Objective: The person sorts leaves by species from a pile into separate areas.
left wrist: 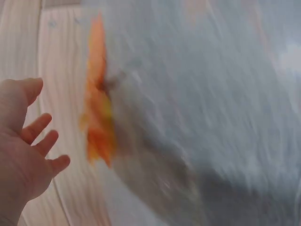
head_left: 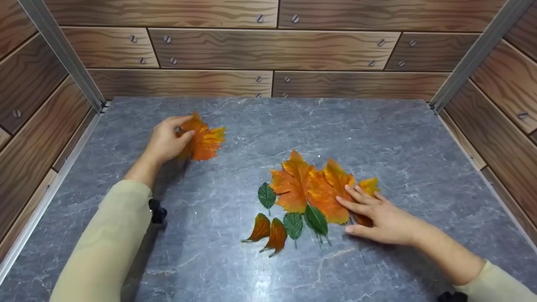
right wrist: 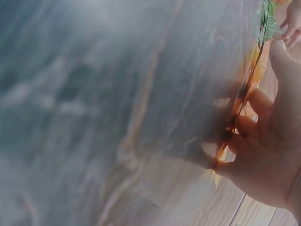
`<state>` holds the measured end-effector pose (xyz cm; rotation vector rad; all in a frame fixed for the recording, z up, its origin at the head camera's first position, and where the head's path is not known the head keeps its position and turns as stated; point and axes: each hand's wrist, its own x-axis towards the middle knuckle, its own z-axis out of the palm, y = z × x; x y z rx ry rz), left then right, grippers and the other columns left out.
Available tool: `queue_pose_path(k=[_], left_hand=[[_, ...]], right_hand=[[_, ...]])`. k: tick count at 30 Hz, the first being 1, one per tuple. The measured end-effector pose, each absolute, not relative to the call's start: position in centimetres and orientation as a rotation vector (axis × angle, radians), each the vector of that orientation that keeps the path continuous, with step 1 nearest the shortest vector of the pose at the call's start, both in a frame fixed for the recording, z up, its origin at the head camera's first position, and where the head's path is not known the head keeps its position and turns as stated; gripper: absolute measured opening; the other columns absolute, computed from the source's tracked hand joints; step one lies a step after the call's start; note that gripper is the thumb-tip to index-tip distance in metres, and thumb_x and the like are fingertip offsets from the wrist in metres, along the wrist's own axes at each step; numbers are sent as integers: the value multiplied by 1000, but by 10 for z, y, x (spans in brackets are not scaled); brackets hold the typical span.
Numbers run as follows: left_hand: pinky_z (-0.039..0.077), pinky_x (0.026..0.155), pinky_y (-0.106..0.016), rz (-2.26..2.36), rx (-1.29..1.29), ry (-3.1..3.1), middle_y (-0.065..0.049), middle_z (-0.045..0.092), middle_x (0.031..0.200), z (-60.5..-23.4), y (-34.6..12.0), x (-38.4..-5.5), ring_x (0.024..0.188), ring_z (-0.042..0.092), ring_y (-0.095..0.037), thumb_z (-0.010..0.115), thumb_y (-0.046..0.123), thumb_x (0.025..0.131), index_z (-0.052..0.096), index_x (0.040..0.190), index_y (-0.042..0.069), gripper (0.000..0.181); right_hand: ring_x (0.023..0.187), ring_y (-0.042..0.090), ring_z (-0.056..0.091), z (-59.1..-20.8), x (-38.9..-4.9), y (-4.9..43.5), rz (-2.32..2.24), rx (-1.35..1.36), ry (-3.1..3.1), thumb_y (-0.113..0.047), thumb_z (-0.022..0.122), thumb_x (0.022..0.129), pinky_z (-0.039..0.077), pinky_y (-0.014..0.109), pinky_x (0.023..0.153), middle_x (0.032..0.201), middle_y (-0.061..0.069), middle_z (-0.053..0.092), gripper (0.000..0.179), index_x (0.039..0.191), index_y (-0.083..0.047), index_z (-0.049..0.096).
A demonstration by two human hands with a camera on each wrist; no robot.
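Observation:
At the back left of the table, an orange maple leaf [head_left: 207, 144] lies beside my left hand [head_left: 164, 140]. The fingers and thumb of that hand are spread; in the left wrist view a gap separates them from the leaf [left wrist: 99, 108]. Flat on the table, right of the middle, several orange maple leaves overlap, among them one on the left [head_left: 293, 184] and one in the middle [head_left: 331, 193]. My right hand [head_left: 381, 220] rests on the rightmost of these with extended fingers, covering part of it. The right wrist view shows its fingers [right wrist: 256, 101] against the leaf edges.
Below the maple leaves are small green leaves, one at the left [head_left: 267, 196], one lower [head_left: 293, 225] and one darker [head_left: 316, 219]. Two brown-orange curved leaves [head_left: 277, 235] lie closer to me. Wood-patterned walls [head_left: 272, 50] enclose the grey marbled table [head_left: 209, 268].

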<state>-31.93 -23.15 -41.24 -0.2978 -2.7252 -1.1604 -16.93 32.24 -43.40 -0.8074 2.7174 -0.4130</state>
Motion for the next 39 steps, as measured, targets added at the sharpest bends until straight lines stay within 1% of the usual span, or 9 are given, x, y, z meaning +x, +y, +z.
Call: queue_pose_path(k=[5, 8, 14, 16, 20, 26, 29, 35, 39], left_hand=[[38, 119, -51, -1289, -465, -2659, -23, 57, 151, -400, -193, -308, 143, 51, -38, 70, 13, 103, 59, 150, 0, 49], [45, 114, -50, -1413, -552, -2655, -21, 59, 150, -397, -167, -299, 139, 55, -35, 71, 14, 103, 57, 152, 1, 52], [47, 112, -50, -1529, -696, -2787, -13, 58, 153, -403, -120, -281, 138, 55, -28, 70, 23, 104, 53, 158, 15, 58], [52, 106, -49, -1531, -742, -2826, -13, 59, 152, -406, -108, -277, 136, 56, -28, 70, 25, 104, 52, 159, 17, 59], [56, 99, -45, -1545, -812, -2852, -17, 61, 149, -411, -90, -271, 135, 58, -30, 70, 27, 104, 52, 159, 17, 58], [48, 112, -48, -1557, -898, -2888, -12, 55, 157, -418, -70, -269, 141, 54, -29, 69, 27, 106, 51, 160, 14, 59], [45, 115, -49, -1554, -926, -2918, -8, 50, 162, -420, -63, -269, 145, 51, -28, 68, 27, 107, 49, 161, 13, 60], [42, 117, -46, -1527, -990, -2941, -9, 50, 162, -427, -55, -270, 145, 51, -28, 69, 27, 106, 48, 160, 9, 61], [46, 114, -44, -1517, -1016, -2969, -12, 52, 159, -430, -52, -270, 140, 56, -27, 70, 27, 106, 48, 160, 9, 62]], right_hand=[[161, 39, 13, -434, -170, 323, -406, -799, 2709, -67, 57, 101, 12, 74, 121, 177, 7, 13, 79, 168, -31, 33], [161, 39, 13, -434, -170, 323, -405, -793, 2703, -68, 57, 101, 11, 74, 121, 177, 7, 12, 79, 168, -32, 33], [161, 38, 13, -435, -170, 323, -408, -791, 2713, -68, 58, 101, 11, 73, 121, 177, 6, 12, 80, 168, -32, 33], [161, 39, 13, -435, -170, 323, -410, -793, 2717, -68, 58, 101, 11, 73, 121, 177, 6, 13, 80, 168, -33, 33], [161, 39, 13, -435, -169, 323, -418, -792, 2713, -68, 58, 101, 11, 73, 121, 176, 6, 13, 80, 168, -32, 33], [160, 41, 14, -432, -169, 323, -416, -810, 2719, -66, 58, 102, 12, 75, 120, 176, 9, 15, 78, 168, -30, 35], [160, 42, 15, -431, -170, 322, -416, -815, 2721, -64, 59, 102, 12, 76, 120, 176, 10, 15, 77, 167, -30, 36], [160, 41, 14, -432, -169, 323, -415, -798, 2712, -66, 59, 102, 11, 75, 121, 176, 8, 13, 79, 168, -31, 34], [160, 40, 14, -434, -170, 323, -408, -796, 2710, -66, 59, 101, 11, 75, 121, 177, 8, 13, 79, 168, -32, 33]])
